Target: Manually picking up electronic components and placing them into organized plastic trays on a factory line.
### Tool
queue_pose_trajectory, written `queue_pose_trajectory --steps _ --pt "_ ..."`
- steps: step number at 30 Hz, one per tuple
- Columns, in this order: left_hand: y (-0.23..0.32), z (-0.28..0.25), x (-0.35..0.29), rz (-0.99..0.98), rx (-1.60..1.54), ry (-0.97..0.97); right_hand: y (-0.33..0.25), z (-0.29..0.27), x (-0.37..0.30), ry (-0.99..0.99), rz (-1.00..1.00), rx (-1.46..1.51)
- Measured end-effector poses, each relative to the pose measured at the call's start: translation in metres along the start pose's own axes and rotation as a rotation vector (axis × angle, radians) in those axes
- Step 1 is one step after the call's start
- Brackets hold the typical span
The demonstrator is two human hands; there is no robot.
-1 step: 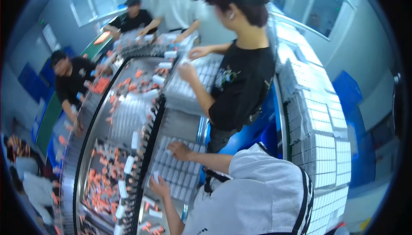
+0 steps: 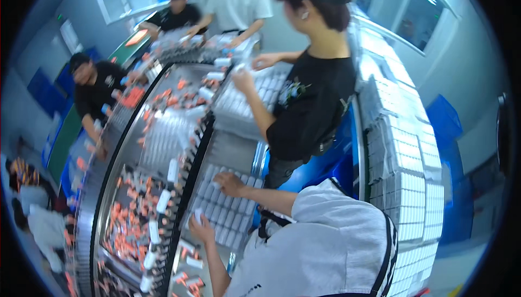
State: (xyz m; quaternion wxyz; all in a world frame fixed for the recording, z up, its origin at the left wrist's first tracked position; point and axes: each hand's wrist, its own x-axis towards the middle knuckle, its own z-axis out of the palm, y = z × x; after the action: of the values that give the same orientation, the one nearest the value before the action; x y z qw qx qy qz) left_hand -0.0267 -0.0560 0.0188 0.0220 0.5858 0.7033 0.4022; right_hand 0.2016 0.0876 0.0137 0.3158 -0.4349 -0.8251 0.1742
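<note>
My left hand [image 2: 201, 228] is closed around a small white cylinder [image 2: 197, 214], held upright at the near left edge of a tray. White cylinders [image 2: 227, 210] lie in close rows on that tray. Over its far side, my right hand [image 2: 230, 184] has its fingers curled down, pinching what looks like another white cylinder; most of it is hidden. Left of the tray runs a conveyor's dark edge [image 2: 187, 194], with white cylinders with orange ends, such as this one [image 2: 163, 201], lying along it.
A metal bed with many loose orange pieces [image 2: 130, 221] fills the middle of the conveyor loop. A co-worker in black [image 2: 317, 101] stands close ahead at a stack of filled trays [image 2: 239, 112]. More stacked trays [image 2: 404, 188] line the right side. Other people work across the loop.
The whole view has shifted slightly. My hands keep nearly the same places over the tray, and the co-worker in black still handles a small piece.
</note>
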Motion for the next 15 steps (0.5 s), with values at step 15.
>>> queue_pose_trajectory --steps 15 --pt "-0.001 0.023 0.02 -0.008 0.138 -0.028 0.015 -0.018 0.018 -0.109 0.024 0.21"
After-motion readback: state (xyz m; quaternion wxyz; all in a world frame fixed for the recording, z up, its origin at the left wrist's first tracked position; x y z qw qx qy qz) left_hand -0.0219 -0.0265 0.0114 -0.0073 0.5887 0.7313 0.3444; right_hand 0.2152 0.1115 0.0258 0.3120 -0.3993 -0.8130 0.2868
